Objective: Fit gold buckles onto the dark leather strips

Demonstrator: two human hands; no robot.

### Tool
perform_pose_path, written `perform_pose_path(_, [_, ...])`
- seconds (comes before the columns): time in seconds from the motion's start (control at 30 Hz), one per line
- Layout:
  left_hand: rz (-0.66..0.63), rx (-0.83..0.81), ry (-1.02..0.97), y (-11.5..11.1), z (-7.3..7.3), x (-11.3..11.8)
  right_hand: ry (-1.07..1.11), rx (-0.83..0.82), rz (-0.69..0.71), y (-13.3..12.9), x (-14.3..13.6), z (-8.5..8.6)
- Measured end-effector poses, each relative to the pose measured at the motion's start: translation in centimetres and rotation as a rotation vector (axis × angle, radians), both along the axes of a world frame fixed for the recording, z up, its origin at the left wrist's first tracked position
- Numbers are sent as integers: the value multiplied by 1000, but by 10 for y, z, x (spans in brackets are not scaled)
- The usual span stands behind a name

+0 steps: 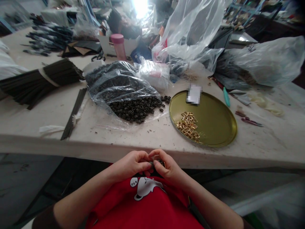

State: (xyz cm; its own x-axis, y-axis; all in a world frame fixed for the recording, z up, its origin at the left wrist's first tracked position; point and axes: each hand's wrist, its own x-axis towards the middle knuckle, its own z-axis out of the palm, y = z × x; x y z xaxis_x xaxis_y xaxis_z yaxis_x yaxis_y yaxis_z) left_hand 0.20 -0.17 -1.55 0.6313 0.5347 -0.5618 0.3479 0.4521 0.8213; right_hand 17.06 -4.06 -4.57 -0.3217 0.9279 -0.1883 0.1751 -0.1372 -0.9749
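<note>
My left hand [138,163] and my right hand [165,163] meet at the table's front edge, just above the red apron. Both are closed, fingertips pinched together on a dark strap [161,162], most of it hidden by the fingers. Gold-coloured rectangular buckles [188,126] lie heaped at the left of a round, gold-toned tray [216,127], ahead of my right hand. Beyond my left hand, many small dark loops [135,109] spill from a clear plastic bag [119,79].
A banded bundle of dark strips [40,79] lies at the left, with loose strips [75,114] beside it. A pink-lidded jar [118,47] and plastic bags [190,38] stand behind. Right of the tray are a turquoise-handled tool [226,96] and small snips [251,121].
</note>
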Motion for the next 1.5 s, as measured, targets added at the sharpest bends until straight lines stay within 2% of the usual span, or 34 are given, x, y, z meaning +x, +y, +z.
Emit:
perform_pose_path(0.13, [4,-2,-17,-2,-2,3,32,-2,31,-4,4,0])
perform_pose_path(0.3, [-208,98,154,0,12,3,30,12,-4,-9,4,-4])
perform_pose_path(0.4, [-273,157,131,-1,18,7,33,29,19,-11,2,-5])
perform_pose_path(0.53, [-297,259,132,-4,13,14,32,53,-5,-12,3,-8])
perform_pose_path(0.63, [-279,457,215,2,6,14,-24,100,-1,-4,10,-10])
perform_pose_path(0.73, [-224,725,364,17,2,9,-205,226,14,16,16,-9])
perform_pose_path(0.9, [-115,885,526,37,-6,3,-569,511,113,48,15,-11])
perform_pose_path(0.97, [-98,948,559,40,-12,3,-683,620,113,56,15,-18])
perform_pose_path(1.07, [-53,1048,617,48,-19,-4,-827,787,15,66,18,-36])
perform_pose_path(1.17, [77,1123,727,68,-16,-39,-921,919,-107,75,25,-54])
perform_pose_path(1.3, [392,1145,983,112,-1,-129,-990,1041,-167,80,29,-67])
perform_pose_path(1.4, [610,1044,1196,143,1,-198,-1030,1107,-184,81,29,-69])
perform_pose_path(1.5, [690,865,1293,159,-12,-239,-1043,1126,-185,82,28,-69])
